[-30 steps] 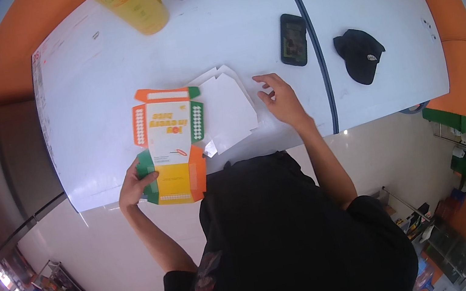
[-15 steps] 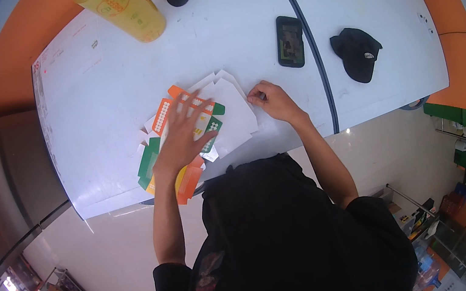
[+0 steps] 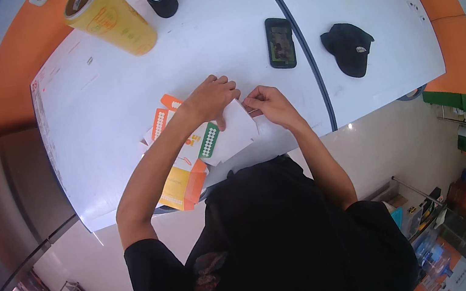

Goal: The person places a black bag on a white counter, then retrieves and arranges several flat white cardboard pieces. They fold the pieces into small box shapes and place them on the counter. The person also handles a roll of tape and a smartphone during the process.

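- The left hand is lying palm-down, fingers curled, across the flat carton blank and the white sheets stacked on it; it is pressing rather than gripping.
- The right hand is pinching a narrow edge or tab at the right side of the white sheets, fingertips closed; what exactly sits between them is too small to tell.
- The carton blank, orange, yellow and green, is resting near the front edge of the white table, with its lower end projecting past that edge.
- Risk: the overhanging end is likely tipping the blank off the table if the left hand's pressure is eased.
- Risk: pulling at the pinched edge while the stack is pinned is liable to tear or crease the sheet.
- The phone, black cap, tape roll and yellow cylinder are standing well apart, posing no interference.
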`<state>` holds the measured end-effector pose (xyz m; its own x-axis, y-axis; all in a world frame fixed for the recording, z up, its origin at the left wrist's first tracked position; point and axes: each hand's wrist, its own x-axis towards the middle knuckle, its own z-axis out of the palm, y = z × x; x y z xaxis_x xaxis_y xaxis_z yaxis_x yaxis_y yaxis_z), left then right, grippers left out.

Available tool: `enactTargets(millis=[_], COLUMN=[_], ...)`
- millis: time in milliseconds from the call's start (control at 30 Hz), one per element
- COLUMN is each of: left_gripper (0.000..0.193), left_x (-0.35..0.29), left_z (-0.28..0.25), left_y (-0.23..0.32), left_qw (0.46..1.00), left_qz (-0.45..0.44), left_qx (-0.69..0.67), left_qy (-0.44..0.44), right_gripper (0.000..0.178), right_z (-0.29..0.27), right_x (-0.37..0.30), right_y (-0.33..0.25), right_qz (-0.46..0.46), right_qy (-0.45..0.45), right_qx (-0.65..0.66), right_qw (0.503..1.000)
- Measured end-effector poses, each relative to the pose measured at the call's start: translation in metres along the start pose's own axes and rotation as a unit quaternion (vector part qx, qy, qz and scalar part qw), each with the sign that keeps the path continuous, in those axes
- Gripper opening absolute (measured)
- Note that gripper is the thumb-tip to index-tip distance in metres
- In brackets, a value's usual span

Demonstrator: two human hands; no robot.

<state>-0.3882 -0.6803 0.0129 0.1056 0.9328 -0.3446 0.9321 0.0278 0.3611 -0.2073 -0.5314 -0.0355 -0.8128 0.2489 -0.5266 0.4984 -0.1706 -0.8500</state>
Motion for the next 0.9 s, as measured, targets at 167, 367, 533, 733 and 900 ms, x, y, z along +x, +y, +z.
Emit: enactTargets(millis=[167, 367, 533, 733, 900], left_gripper=[0.064, 0.068, 0.074, 0.099, 0.104], left_x=[-0.009, -0.030, -0.042, -0.032, -0.052], left_z=[0.005, 0.013, 0.011, 0.024, 0.037], left_y=[0.001, -0.004, -0.025, -0.031, -0.010], left_qw=[0.999, 0.995, 0.991, 0.984, 0.949], left_qz=[0.031, 0.016, -0.065, -0.091, -0.170], left_qx=[0.007, -0.004, -0.060, -0.095, -0.078], left_qy=[0.039, 0.100, 0.104, 0.124, 0.255], right_gripper=[0.023, 0.025, 0.030, 0.034, 0.037], right_z=[-0.002, -0.024, -0.089, -0.091, -0.040], right_x=[-0.011, -0.012, -0.034, -0.042, -0.015], right_y=[0.001, 0.004, -0.003, -0.009, -0.050], right_qz=[0.049, 0.054, -0.061, -0.041, -0.034], right_qy=[-0.007, 0.100, 0.184, 0.134, 0.057], right_qx=[0.130, 0.213, 0.129, 0.172, 0.153], right_qw=[0.990, 0.970, 0.972, 0.975, 0.986])
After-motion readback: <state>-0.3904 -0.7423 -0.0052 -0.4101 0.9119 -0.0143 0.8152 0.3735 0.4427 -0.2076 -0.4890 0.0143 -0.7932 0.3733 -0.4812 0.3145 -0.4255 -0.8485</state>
